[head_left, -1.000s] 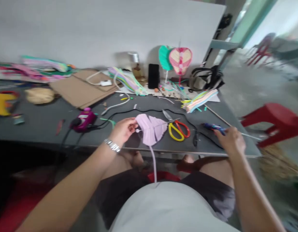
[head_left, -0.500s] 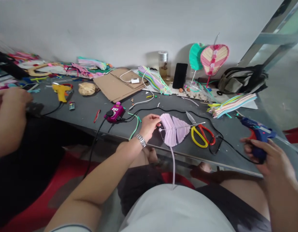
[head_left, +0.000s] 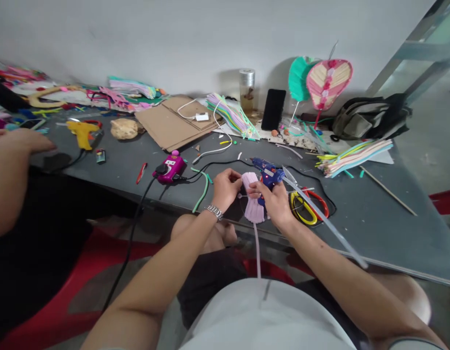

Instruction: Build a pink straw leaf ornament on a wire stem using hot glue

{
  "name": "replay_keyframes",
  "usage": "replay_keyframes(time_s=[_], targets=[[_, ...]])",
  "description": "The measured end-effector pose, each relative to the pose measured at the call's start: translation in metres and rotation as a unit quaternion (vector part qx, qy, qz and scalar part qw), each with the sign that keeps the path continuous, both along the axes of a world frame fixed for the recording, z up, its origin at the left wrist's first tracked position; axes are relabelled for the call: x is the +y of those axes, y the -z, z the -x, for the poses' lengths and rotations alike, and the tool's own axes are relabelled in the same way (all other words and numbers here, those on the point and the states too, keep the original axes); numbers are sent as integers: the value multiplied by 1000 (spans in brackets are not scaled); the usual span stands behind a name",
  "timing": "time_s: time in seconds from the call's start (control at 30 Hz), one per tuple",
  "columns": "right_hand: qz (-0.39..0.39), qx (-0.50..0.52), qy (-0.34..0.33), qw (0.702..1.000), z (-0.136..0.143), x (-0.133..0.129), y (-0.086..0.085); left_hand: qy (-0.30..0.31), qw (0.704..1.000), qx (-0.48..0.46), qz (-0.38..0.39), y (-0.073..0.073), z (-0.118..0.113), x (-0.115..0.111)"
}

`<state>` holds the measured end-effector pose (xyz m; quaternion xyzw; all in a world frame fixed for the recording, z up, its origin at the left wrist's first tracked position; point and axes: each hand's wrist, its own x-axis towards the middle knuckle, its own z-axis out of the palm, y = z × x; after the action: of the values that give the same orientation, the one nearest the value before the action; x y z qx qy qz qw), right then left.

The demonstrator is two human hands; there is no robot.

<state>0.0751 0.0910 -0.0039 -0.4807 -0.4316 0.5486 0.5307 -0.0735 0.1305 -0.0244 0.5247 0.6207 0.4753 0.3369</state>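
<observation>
The person sits at the near edge of a grey table (head_left: 385, 228), both hands close together over a lilac pipe-cleaner fan (head_left: 254, 214). The fan is at the table's near edge, its stem running down over the side toward the person's shirt. The left hand (head_left: 225, 188), a metal-band watch (head_left: 214, 212) on its wrist, has thumb and fingertips pinched together at the fan's left edge. The right hand (head_left: 276, 201) is closed around the handle of a blue glue gun (head_left: 269, 172), with fingers stretched out over the fan. That hand and the gun hide the fan's right part from me. A long clear glue stick (head_left: 329, 226) juts from the gun's back, slanting to the near right, over the scissors (head_left: 311, 210) with yellow and red handles.

To the left of the hands lie a curved green pipe cleaner (head_left: 202, 192) and a purple power socket (head_left: 171, 169). On the far side, a dark phone (head_left: 273, 109) stands upright between a silver-capped bottle (head_left: 247, 95) and two upright fans, one green (head_left: 298, 80), one pink and cream (head_left: 330, 83). At the far left, another person's hand (head_left: 24, 142) hovers near a yellow glue gun (head_left: 81, 133).
</observation>
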Motion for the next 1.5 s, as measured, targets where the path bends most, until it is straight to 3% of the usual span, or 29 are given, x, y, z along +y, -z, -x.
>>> replay_keyframes(time_s=[0.17,0.5,0.73,1.03,1.17,1.33,1.5], targets=[[11,16,8,1000,10,13,26,24,995,95,-20,-4,8,-4],[-10,-50,8,999,10,11,32,34,963,265,-20,-2,7,-4],[-15,-46,4,999,9,8,29,2,996,87,11,-7,2,2],[-25,-22,7,999,8,8,31,5,990,-129,58,-6,-2,3],[-30,-36,4,999,5,4,21,-7,983,-172,54,-6,-3,-1],[-47,-161,2,986,-16,-9,2,-18,979,-198,51,-5,-4,-2],[-53,-244,-2,968,-33,-14,5,-24,978,-205,39,-5,-6,-5]])
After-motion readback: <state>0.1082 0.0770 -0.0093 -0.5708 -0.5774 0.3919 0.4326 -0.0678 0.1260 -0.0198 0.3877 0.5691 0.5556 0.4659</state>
